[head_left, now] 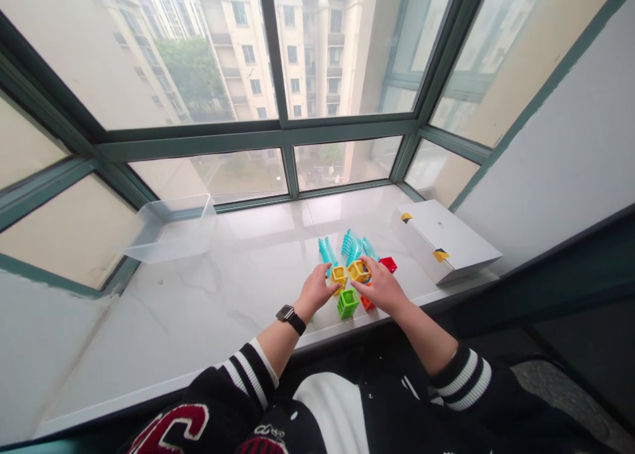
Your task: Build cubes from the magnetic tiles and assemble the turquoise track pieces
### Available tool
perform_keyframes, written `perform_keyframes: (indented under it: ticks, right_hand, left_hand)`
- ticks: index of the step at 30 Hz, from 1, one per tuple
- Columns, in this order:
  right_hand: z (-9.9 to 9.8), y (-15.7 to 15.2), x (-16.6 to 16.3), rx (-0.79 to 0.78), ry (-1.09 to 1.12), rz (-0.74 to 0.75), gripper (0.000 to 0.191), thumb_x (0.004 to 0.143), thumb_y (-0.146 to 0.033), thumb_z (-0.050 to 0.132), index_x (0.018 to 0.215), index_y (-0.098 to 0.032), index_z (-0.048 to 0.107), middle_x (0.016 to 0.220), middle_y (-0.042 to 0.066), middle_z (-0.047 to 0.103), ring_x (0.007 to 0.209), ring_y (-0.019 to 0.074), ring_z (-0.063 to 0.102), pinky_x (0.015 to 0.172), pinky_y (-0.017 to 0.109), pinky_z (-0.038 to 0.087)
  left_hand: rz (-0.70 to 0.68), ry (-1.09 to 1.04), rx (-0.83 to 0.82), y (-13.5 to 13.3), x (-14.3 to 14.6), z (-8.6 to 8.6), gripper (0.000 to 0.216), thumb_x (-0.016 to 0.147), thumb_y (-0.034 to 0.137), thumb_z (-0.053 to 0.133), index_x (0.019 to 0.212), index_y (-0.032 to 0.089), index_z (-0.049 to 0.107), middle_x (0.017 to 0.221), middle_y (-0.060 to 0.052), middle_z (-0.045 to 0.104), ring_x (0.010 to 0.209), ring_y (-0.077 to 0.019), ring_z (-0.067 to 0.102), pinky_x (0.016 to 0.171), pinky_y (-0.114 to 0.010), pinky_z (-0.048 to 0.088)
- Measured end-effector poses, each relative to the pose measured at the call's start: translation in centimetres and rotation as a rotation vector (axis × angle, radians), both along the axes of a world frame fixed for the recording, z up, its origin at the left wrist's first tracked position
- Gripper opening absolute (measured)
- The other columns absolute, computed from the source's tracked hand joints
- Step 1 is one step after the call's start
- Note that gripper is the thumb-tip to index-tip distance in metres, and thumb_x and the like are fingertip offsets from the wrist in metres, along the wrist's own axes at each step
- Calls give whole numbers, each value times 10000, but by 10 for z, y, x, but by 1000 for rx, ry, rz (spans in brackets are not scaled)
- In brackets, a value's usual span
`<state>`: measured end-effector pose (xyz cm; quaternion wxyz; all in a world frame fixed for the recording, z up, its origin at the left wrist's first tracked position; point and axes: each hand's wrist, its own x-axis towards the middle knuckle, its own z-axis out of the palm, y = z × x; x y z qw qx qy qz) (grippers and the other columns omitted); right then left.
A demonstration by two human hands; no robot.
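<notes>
My left hand (319, 288) is closed on a yellow hollow block (339, 276), thumb and fingers at its left side. A second yellow block (358, 271), tilted, is gripped between the thumb and fingers of my right hand (381, 287). The two yellow blocks are close together, with a narrow gap between them. Just in front stands a green hollow block (348, 303). Orange-red pieces (367, 302) lie partly hidden under my right hand, and a red block (388, 264) sits beyond it. Behind the blocks are light-blue curved track pieces (352, 245) and a light-blue straight piece (326, 250).
On the white marble sill (238, 282), a clear plastic bin (171, 232) stands at the left. A white box (441, 235) with yellow-and-black tape is at the right. Green-framed windows (288, 136) close off the back; a dark edge runs along the front.
</notes>
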<state>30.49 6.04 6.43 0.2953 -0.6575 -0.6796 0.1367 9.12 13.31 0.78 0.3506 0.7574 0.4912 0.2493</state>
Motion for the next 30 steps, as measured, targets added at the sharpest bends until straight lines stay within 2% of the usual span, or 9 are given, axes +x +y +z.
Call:
perform_keyframes:
  ticks: [4, 6, 10, 14, 23, 30]
  right_hand:
    - [-2, 11, -3, 10, -38, 5, 593, 879, -393, 731, 1417, -216, 555, 1353, 145, 676, 1231, 337, 644, 1069, 502, 508]
    - [-3, 18, -7, -3, -76, 17, 582, 895, -384, 727, 1421, -208, 551, 1349, 151, 678, 1224, 343, 640, 1056, 500, 505]
    - [-6, 28, -21, -56, -147, 19, 613, 898, -365, 742, 1444, -181, 533, 1357, 162, 676, 1244, 358, 618, 1069, 494, 479]
    - [-13, 36, -35, -108, -200, 12, 633, 896, -356, 743, 1461, -171, 523, 1361, 170, 671, 1257, 361, 602, 1072, 487, 464]
    - [-19, 41, -45, -141, -285, -13, 612, 874, -322, 763, 1436, -226, 539, 1343, 148, 677, 1201, 344, 617, 996, 453, 474]
    - [-16, 40, -46, -164, -246, 13, 612, 891, -277, 738, 1458, -209, 517, 1392, 147, 653, 1244, 330, 624, 1028, 427, 477]
  left_hand:
    - [23, -15, -22, 5, 6, -12, 634, 811, 294, 839, 1390, 224, 588, 1407, -128, 648, 1020, -244, 727, 934, -396, 576]
    - [25, -9, -39, 5, 7, -15, 553, 830, 287, 815, 1342, 227, 616, 1371, -114, 678, 999, -235, 732, 908, -380, 573]
    - [6, -24, -65, 4, 7, -12, 360, 885, 319, 754, 1225, 242, 664, 1253, -66, 744, 931, -216, 747, 820, -339, 564]
    - [-2, -26, -67, 1, 7, -8, 305, 902, 326, 718, 1196, 252, 683, 1224, -51, 761, 896, -201, 756, 798, -316, 558]
    - [12, 3, -64, 2, 7, -9, 332, 874, 297, 734, 1203, 267, 706, 1181, -40, 774, 845, -193, 751, 818, -313, 548]
    - [-1, 9, -55, 1, 6, -9, 365, 878, 312, 727, 1239, 270, 695, 1210, -47, 766, 822, -189, 741, 802, -313, 539]
